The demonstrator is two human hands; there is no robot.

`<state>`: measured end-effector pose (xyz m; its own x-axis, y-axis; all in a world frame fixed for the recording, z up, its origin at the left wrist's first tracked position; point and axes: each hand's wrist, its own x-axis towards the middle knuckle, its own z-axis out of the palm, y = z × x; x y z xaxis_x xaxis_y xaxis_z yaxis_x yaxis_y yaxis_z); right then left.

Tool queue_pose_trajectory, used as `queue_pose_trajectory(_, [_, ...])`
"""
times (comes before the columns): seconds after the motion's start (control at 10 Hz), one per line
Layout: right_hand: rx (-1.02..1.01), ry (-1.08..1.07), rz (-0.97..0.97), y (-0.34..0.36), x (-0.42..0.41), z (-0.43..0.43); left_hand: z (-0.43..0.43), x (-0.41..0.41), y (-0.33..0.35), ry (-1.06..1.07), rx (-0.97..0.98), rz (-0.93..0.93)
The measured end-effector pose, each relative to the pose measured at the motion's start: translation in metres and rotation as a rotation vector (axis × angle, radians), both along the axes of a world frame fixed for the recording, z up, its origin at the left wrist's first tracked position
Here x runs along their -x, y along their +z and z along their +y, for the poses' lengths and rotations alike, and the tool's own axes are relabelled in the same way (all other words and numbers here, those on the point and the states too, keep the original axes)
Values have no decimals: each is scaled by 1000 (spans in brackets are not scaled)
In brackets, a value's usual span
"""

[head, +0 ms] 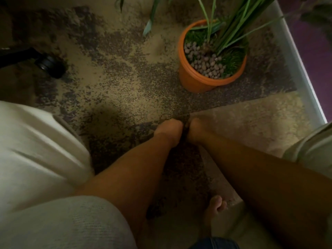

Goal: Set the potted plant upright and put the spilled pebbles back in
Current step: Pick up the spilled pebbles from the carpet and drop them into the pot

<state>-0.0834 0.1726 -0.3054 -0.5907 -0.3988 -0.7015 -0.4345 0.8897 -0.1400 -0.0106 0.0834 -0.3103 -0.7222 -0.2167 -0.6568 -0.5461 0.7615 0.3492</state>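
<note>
Pot (197, 81): orange, upright on the carpet, upper right, near the white baseboard.
Pebbles (206, 64): grey, heaped inside the pot's near side, beside green turf.
Leaves (231, 24): long, green, rising from the pot's middle.
Left hand (168, 131): low at the carpet, apart from the pot; fingers hidden, grip impossible to tell.
Right hand (195, 129): just beside the left, knuckles up; grip equally hidden.
Carpet (115, 74): beige, dark speckled patches.
Chair caster (50, 66): black, far left.
Bare foot (215, 207): nearer than the hands.
</note>
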Motion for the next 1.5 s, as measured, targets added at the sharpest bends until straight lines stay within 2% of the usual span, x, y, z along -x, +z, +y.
queue_pose_trajectory(0.1, [-103,-152,172,-26,-12,-17,-3,3,2,85,-57,13])
queue_pose_trajectory(0.2, [62,-80,175,-15,-9,-19,-13,6,1,256,-144,53])
queue_pose_trajectory(0.3, [147,-81,-108,-8,0,-10,-18,6,0,446,-235,96])
queue_pose_trajectory(0.4, [268,-230,-139,-5,3,-12,-20,7,-3,595,-339,111])
queue_pose_trajectory(0.5, [262,-258,-183,-3,1,-13,-21,7,-4,565,-330,112])
queue_pose_trajectory(0.7, [91,76,-47,-5,-13,-6,-31,6,-2,696,-178,153])
queue_pose_trajectory(0.8, [93,46,-92,-7,-18,-3,-38,5,-1,761,-218,147])
queue_pose_trajectory(0.9, [84,46,-48,-4,-15,-5,-40,4,-2,813,-226,153])
queue_pose_trajectory(1.0, [116,-33,-51,4,-9,-11,-40,2,-3,806,-251,136])
queue_pose_trajectory(1.1, [176,-216,-100,12,0,-16,-43,3,1,790,-277,105])
queue_pose_trajectory(1.3, [289,-426,-203,26,14,-30,-46,12,25,804,-521,74])
queue_pose_trajectory(1.5, [488,-539,-242,69,24,-42,-68,28,86,591,-416,207])
